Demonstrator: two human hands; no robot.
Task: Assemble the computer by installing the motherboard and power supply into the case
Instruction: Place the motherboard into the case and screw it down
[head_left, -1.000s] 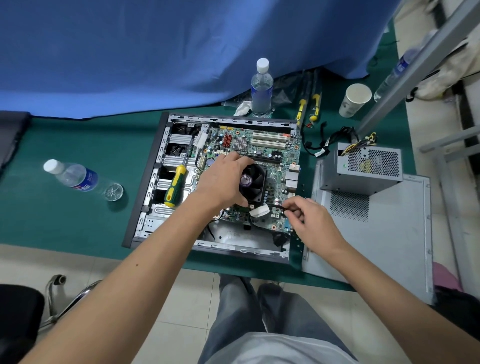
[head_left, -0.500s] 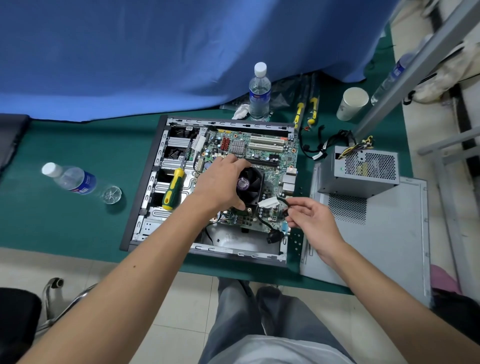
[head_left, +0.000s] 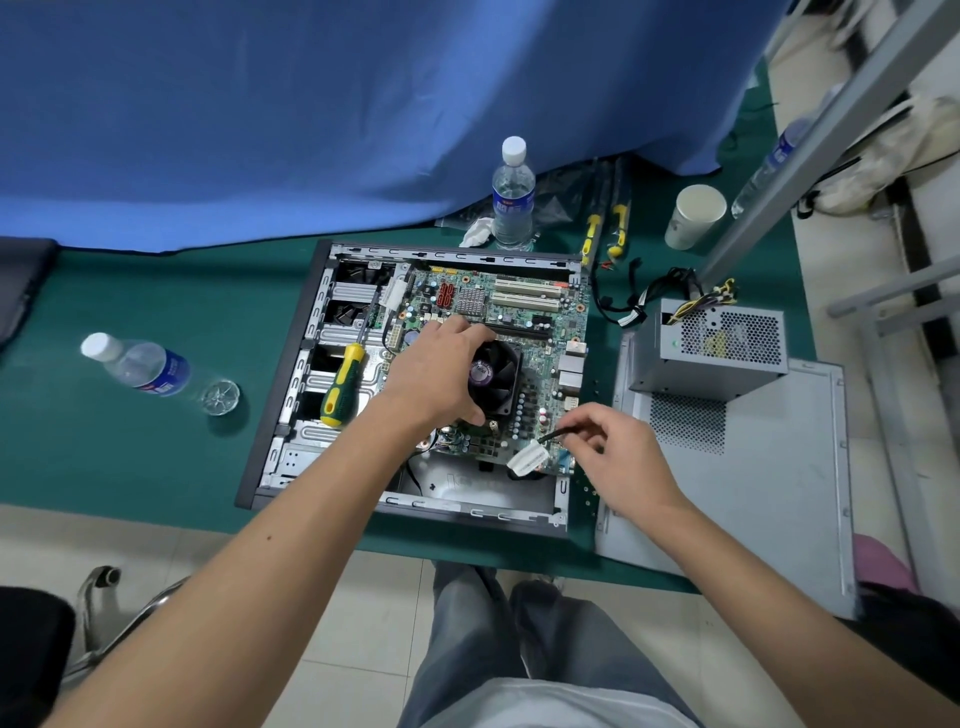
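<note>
My left hand (head_left: 441, 376) grips the fan (head_left: 496, 376) on the motherboard (head_left: 524, 312); my right hand (head_left: 615, 454) pinches a black cable (head_left: 558, 434) with an unreadable white tag (head_left: 529, 460).

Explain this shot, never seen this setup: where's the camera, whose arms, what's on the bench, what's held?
No robot here. One camera worn on a person's head looks down at their own arms. On the green bench an open computer case lies flat with the motherboard inside and a yellow-green screwdriver resting in it. The left hand grips the CPU fan. The right hand pinches a black cable with a white tag. The power supply sits outside, on the removed side panel. Two water bottles and a paper cup stand around.
</note>
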